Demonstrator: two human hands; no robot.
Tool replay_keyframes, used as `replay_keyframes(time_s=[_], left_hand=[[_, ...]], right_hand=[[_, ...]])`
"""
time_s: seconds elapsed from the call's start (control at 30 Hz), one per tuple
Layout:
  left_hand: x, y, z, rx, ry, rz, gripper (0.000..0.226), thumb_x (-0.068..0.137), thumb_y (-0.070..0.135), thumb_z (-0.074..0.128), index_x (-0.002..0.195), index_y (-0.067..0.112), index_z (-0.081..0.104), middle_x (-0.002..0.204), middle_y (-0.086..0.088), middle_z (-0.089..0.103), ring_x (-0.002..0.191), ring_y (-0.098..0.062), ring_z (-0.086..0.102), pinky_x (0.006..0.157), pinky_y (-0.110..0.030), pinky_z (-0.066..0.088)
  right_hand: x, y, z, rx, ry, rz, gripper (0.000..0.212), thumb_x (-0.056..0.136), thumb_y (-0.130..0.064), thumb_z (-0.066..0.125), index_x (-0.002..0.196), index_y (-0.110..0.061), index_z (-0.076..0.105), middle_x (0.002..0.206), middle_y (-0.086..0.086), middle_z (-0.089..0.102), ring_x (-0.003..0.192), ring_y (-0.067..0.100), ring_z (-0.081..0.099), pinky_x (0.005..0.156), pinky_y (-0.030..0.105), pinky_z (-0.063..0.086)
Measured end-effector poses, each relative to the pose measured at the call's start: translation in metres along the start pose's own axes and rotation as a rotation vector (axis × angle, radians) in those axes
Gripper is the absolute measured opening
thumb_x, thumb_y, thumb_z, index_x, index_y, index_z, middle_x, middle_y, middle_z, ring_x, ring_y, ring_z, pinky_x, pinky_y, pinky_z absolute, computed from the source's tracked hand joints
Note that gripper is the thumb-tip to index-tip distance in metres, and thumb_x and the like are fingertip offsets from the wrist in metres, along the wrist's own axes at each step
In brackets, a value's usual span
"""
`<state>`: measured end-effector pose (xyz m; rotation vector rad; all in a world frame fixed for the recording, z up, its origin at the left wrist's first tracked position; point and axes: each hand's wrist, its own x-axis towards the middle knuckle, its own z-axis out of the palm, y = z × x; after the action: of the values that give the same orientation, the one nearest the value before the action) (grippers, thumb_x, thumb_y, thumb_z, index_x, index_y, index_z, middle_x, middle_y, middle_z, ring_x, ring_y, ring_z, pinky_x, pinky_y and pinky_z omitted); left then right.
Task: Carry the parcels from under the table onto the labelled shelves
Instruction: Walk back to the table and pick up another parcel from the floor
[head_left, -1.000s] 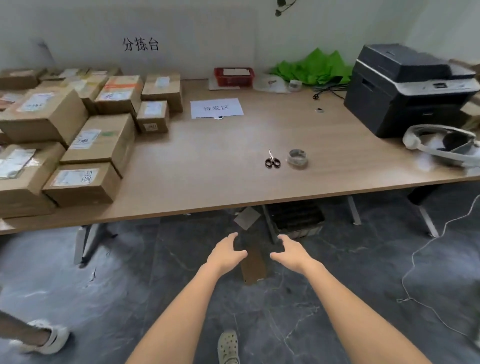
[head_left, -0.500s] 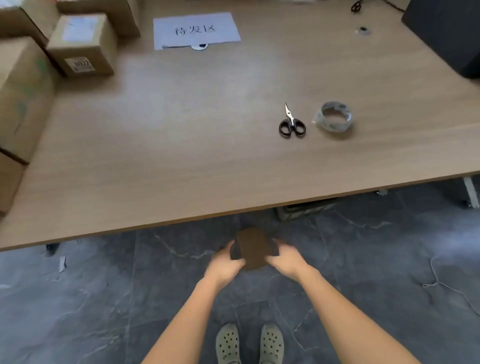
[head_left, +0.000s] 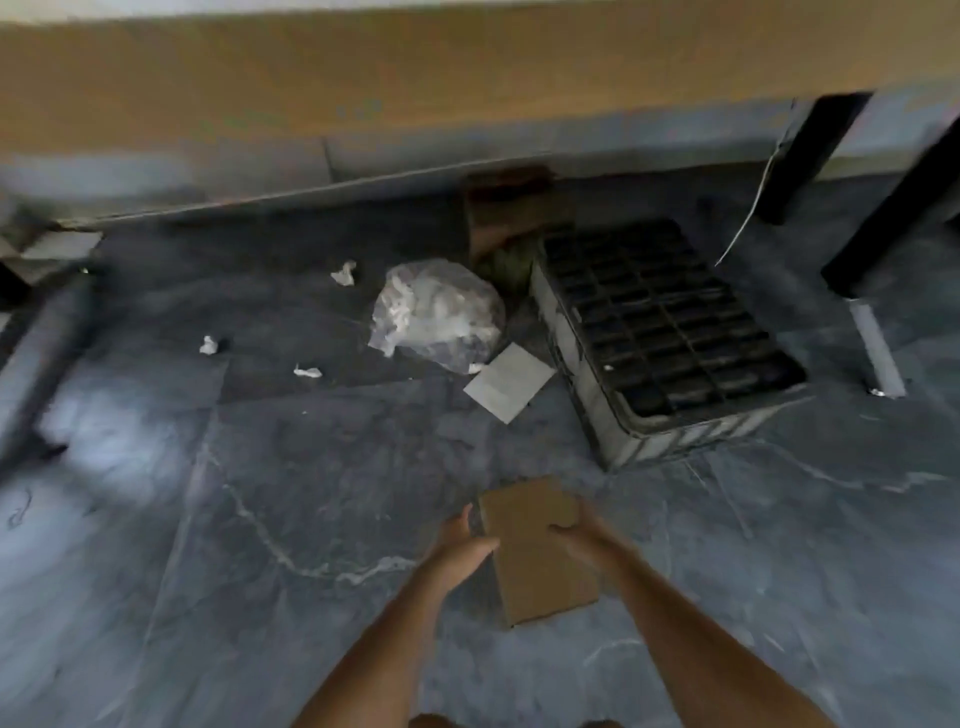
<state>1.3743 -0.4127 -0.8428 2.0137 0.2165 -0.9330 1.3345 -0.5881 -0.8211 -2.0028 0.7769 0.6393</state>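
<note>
Down low under the table edge (head_left: 363, 88), scraps of white paper (head_left: 209, 345) litter the dark floor (head_left: 156, 519) at ten o'clock, with a clear plastic bag (head_left: 436, 314) at twelve and a white sheet (head_left: 509, 382) just beside it. At six o'clock the left hand (head_left: 460, 545) and right hand (head_left: 584, 535) grip a flat brown parcel (head_left: 540, 551) by its opposite sides, fingers curled around its edges. At two o'clock lies an overturned black crate (head_left: 670, 332), near a black table leg (head_left: 810, 156).

Parcel (head_left: 537, 551) between left hand (head_left: 460, 545) and right hand (head_left: 587, 535); crate (head_left: 660, 332) beyond, bag (head_left: 436, 312) left of crate.
</note>
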Motion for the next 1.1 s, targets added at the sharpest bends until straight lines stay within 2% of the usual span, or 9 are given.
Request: replay_keyframes(time_s=[0.13, 0.23, 0.33, 0.43, 0.47, 0.57, 0.77, 0.93, 1.1], left_hand=[[0.044, -0.020, 0.014, 0.068, -0.054, 0.022, 0.077, 0.083, 0.030, 0.063, 0.146, 0.014, 0.021, 0.155, -0.009, 0.024, 0.139, -0.026, 0.028, 0.106, -0.033, 0.030], [0.064, -0.035, 0.026, 0.117, -0.164, -0.013, 0.074, 0.085, 0.034, 0.058, 0.146, 0.011, 0.022, 0.154, -0.010, 0.024, 0.137, -0.027, 0.032, 0.097, -0.030, 0.032], [0.073, -0.039, 0.034, 0.114, -0.174, -0.047, 0.091, 0.079, 0.045, 0.061, 0.149, 0.016, 0.010, 0.157, -0.009, 0.016, 0.140, -0.030, 0.027, 0.111, -0.039, 0.030], [0.074, -0.029, 0.036, -0.056, -0.163, -0.109, 0.083, 0.078, 0.040, 0.065, 0.144, 0.012, 0.022, 0.140, -0.011, 0.043, 0.123, -0.027, 0.049, 0.104, -0.045, 0.043], [0.074, -0.025, 0.036, -0.071, -0.148, -0.095, 0.081, 0.078, 0.040, 0.065, 0.143, 0.012, 0.024, 0.138, -0.012, 0.044, 0.122, -0.027, 0.049, 0.103, -0.044, 0.044], [0.069, -0.011, 0.031, 0.025, -0.041, -0.004, 0.090, 0.081, 0.041, 0.063, 0.149, 0.014, 0.011, 0.154, -0.010, 0.024, 0.138, -0.029, 0.032, 0.110, -0.043, 0.034], [-0.013, 0.049, 0.012, -0.016, 0.026, 0.057, 0.085, 0.082, 0.028, 0.063, 0.149, 0.020, 0.011, 0.153, -0.007, 0.029, 0.134, -0.029, 0.037, 0.108, -0.046, 0.036], [-0.110, 0.142, -0.001, -0.047, 0.053, 0.159, 0.068, 0.081, 0.013, 0.061, 0.142, 0.022, 0.030, 0.136, -0.006, 0.052, 0.103, -0.023, 0.059, 0.088, -0.036, 0.050], [-0.230, 0.239, 0.017, -0.031, -0.056, 0.193, 0.072, 0.086, 0.010, 0.058, 0.146, 0.021, 0.021, 0.142, -0.006, 0.043, 0.109, -0.021, 0.053, 0.081, -0.031, 0.045]], right_hand=[[0.050, 0.024, 0.021, -0.063, 0.026, -0.052, 0.075, 0.092, -0.018, 0.054, 0.150, -0.005, 0.008, 0.156, 0.019, 0.018, 0.139, 0.033, 0.031, 0.107, 0.039, 0.037], [0.072, 0.041, 0.033, -0.105, 0.070, -0.027, 0.081, 0.089, -0.028, 0.055, 0.150, -0.011, 0.003, 0.153, 0.017, 0.021, 0.136, 0.034, 0.034, 0.104, 0.040, 0.041], [0.083, 0.055, 0.039, -0.098, 0.021, -0.028, 0.081, 0.092, -0.031, 0.052, 0.151, -0.016, -0.001, 0.154, 0.013, 0.024, 0.134, 0.030, 0.038, 0.093, 0.028, 0.039], [0.088, 0.057, 0.033, -0.076, -0.015, -0.024, 0.077, 0.093, -0.032, 0.050, 0.151, -0.017, 0.002, 0.153, 0.013, 0.029, 0.131, 0.030, 0.042, 0.096, 0.031, 0.040], [0.088, 0.055, 0.031, -0.076, -0.014, -0.027, 0.075, 0.093, -0.032, 0.050, 0.151, -0.017, 0.004, 0.151, 0.014, 0.031, 0.129, 0.030, 0.044, 0.096, 0.032, 0.041], [0.077, 0.046, 0.023, -0.032, 0.041, -0.060, 0.068, 0.094, -0.030, 0.048, 0.151, -0.017, 0.011, 0.146, 0.015, 0.038, 0.124, 0.031, 0.048, 0.092, 0.033, 0.043], [-0.006, 0.016, -0.019, 0.095, 0.150, -0.087, 0.053, 0.097, -0.026, 0.037, 0.147, -0.021, 0.023, 0.140, 0.013, 0.047, 0.116, 0.031, 0.054, 0.077, 0.029, 0.038], [-0.114, -0.020, -0.091, 0.277, 0.236, -0.006, 0.048, 0.096, -0.023, 0.040, 0.143, -0.018, 0.030, 0.137, 0.012, 0.050, 0.116, 0.031, 0.055, 0.085, 0.035, 0.046], [-0.238, -0.038, -0.184, 0.359, 0.301, 0.069, 0.046, 0.097, -0.023, 0.037, 0.142, -0.010, 0.037, 0.140, 0.013, 0.048, 0.124, 0.031, 0.049, 0.101, 0.040, 0.042]])
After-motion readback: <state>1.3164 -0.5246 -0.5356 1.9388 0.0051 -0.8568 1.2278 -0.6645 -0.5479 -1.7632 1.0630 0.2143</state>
